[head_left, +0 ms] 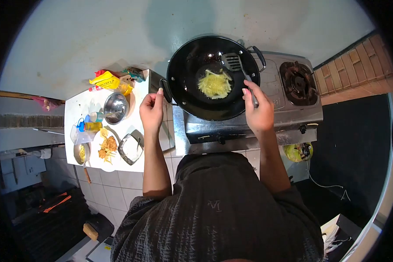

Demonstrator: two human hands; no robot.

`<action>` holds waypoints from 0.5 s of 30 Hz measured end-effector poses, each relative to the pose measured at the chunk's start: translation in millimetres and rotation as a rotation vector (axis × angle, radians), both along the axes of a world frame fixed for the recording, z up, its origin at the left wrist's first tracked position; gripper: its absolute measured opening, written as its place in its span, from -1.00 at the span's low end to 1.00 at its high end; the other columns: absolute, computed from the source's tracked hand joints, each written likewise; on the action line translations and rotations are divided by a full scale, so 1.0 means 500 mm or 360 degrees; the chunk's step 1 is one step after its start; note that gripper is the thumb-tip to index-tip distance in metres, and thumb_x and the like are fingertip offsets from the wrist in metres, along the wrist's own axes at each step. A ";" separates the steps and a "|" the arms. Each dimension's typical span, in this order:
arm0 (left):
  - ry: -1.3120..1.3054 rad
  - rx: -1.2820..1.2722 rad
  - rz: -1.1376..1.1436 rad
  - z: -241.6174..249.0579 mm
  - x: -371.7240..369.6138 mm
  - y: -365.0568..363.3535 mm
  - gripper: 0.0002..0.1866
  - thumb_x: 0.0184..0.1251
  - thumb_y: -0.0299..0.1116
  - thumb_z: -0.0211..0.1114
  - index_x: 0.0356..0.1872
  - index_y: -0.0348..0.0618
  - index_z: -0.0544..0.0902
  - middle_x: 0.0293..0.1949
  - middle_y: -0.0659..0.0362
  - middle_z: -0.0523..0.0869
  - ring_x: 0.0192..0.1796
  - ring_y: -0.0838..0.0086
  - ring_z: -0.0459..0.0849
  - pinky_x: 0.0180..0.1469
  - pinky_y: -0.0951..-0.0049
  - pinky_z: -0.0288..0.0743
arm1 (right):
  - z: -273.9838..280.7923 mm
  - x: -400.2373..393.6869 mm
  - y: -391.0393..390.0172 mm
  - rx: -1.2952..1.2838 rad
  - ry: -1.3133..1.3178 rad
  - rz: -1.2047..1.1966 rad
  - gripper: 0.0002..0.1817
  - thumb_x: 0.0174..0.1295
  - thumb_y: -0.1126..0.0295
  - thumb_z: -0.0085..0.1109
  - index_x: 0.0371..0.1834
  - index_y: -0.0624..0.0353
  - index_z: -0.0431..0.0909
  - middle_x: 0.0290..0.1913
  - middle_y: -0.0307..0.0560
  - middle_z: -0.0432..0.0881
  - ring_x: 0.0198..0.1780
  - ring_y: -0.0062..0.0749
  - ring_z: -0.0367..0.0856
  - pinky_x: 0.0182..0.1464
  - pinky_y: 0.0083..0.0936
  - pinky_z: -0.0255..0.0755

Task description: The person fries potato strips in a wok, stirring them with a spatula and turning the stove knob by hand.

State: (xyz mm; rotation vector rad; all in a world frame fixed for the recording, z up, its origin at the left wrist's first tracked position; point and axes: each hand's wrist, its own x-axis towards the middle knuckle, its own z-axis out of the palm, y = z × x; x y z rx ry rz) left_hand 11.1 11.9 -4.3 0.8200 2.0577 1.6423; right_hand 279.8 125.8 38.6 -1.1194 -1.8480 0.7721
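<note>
I'm looking at a kitchen, by its cooking gear and food.
I see a silver metal gas stove (275, 117) with a round, blackened burner (298, 83), a black two-handled wok (190, 56) of pale strips frying in oil (215, 84), and, on a white-topped table (77, 105), a shiny steel bowl (116, 108) and a white plate of browned fried food (110, 167). Grey-white square tiles (131, 180) cover the floor.

One head-worn camera looks forward and steeply down, taking in a wide area.
</note>
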 end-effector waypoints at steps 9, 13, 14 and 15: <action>0.0077 -0.0059 0.0010 0.021 -0.004 0.002 -0.65 0.36 -0.16 0.30 -0.50 -0.22 0.57 -0.60 0.39 0.47 -0.53 0.74 0.30 -0.47 0.65 0.17 | 0.007 -0.009 -0.014 -0.0030 -0.0007 0.0044 -0.79 0.30 0.39 0.15 -0.03 0.17 0.59 -0.18 0.20 0.67 -0.16 0.08 0.67 -0.15 -0.30 0.53; 0.0068 -0.0049 0.0017 0.006 -0.008 0.002 -0.66 0.36 -0.16 0.30 -0.49 -0.22 0.58 -0.60 0.38 0.48 -0.53 0.74 0.31 -0.47 0.66 0.18 | 0.013 0.007 -0.016 -0.0058 0.0023 0.0119 -0.79 0.30 0.41 0.15 -0.04 0.18 0.59 -0.19 0.17 0.68 -0.19 0.05 0.68 -0.16 -0.33 0.53; 0.0079 -0.0039 0.0027 0.007 -0.008 0.000 -0.66 0.35 -0.16 0.30 -0.49 -0.22 0.58 -0.60 0.38 0.48 -0.52 0.74 0.32 -0.46 0.66 0.18 | 0.014 0.009 -0.020 -0.0056 0.0020 0.0125 -0.79 0.30 0.41 0.15 -0.04 0.18 0.59 -0.19 0.17 0.68 -0.19 0.05 0.68 -0.16 -0.33 0.53; 0.0093 -0.0028 0.0037 0.008 -0.008 -0.001 -0.66 0.35 -0.16 0.30 -0.49 -0.22 0.58 -0.60 0.38 0.49 -0.52 0.73 0.32 -0.46 0.66 0.19 | 0.014 0.010 -0.024 -0.0195 0.0040 0.0194 -0.79 0.30 0.42 0.16 -0.04 0.19 0.59 -0.20 0.15 0.68 -0.19 0.02 0.68 -0.16 -0.34 0.53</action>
